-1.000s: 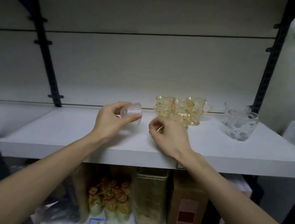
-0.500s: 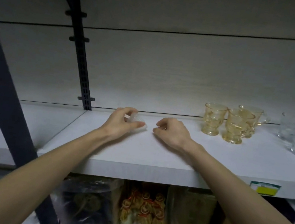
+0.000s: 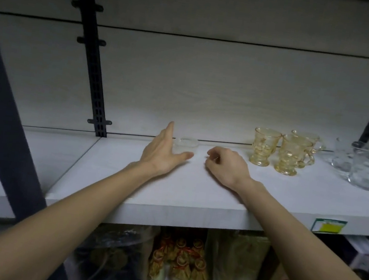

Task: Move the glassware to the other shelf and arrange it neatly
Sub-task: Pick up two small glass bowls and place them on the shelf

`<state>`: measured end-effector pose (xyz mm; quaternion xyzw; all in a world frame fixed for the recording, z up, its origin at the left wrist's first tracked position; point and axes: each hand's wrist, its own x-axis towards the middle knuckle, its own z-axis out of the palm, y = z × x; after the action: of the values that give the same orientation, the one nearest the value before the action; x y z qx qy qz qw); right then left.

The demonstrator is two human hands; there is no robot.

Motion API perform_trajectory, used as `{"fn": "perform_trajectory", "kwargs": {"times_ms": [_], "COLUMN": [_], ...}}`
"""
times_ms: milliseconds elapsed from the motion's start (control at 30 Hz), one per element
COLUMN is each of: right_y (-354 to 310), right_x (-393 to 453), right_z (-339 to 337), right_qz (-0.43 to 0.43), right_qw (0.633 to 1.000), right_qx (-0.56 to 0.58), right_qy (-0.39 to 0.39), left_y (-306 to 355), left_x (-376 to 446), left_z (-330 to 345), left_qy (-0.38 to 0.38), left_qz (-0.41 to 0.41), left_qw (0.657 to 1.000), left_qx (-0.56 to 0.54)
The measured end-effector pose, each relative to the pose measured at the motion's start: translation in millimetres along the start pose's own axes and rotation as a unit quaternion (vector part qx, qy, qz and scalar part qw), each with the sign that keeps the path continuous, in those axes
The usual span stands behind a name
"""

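Observation:
A small clear glass cup (image 3: pixel 186 145) stands upright on the white shelf (image 3: pixel 170 197), near the back wall. My left hand (image 3: pixel 162 152) is open beside it, fingers spread, thumb just under the cup's front. My right hand (image 3: pixel 225 165) rests on the shelf to the right of the cup, fingers curled with nothing in them. Further right stand three amber glass mugs (image 3: pixel 281 151) in a tight group. Two clear glass bowls (image 3: pixel 362 166) sit at the far right.
A black slotted upright (image 3: pixel 95 75) divides this shelf from the white shelf on the left (image 3: pixel 23 152). A dark post (image 3: pixel 4 114) stands at the near left. Below are bagged goods, small wrapped bottles (image 3: pixel 177 267) and boxes. A yellow price tag (image 3: pixel 327 226) marks the shelf edge.
My left hand carried the small clear cup leftwards, set it upright on the shelf and opened off it. My view shifted left, so the mugs and bowls now lie further right.

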<state>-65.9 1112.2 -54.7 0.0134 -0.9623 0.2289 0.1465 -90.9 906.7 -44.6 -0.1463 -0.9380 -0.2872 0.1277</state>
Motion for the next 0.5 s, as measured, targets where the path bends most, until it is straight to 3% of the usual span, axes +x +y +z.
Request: {"fn": "perform_trajectory", "kwargs": {"times_ms": [133,233,367,500], "right_y": [-10,-27,-64,-108], "right_x": [-21,-51,-104,-159], "right_z": [-9,-12,-1,42], "right_qz": [-0.021,-0.059,-0.147,-0.261], "right_qw": [1.000,0.998,0.984,0.959], "right_qx": [-0.013,0.001,0.049,0.087], "right_qy": [-0.017,0.026,0.092,0.072], "left_y": [-4,-11,-26,-58], "left_x": [-47,-96,-171,-246], "left_z": [-28,-45,-60,-83], "left_qy": [0.051,0.085,0.159,0.184], "left_qz": [0.046,0.055,0.078,0.077], "left_qw": [0.992,0.988,0.969,0.943], "left_qx": [0.108,0.119,0.172,0.265]}}
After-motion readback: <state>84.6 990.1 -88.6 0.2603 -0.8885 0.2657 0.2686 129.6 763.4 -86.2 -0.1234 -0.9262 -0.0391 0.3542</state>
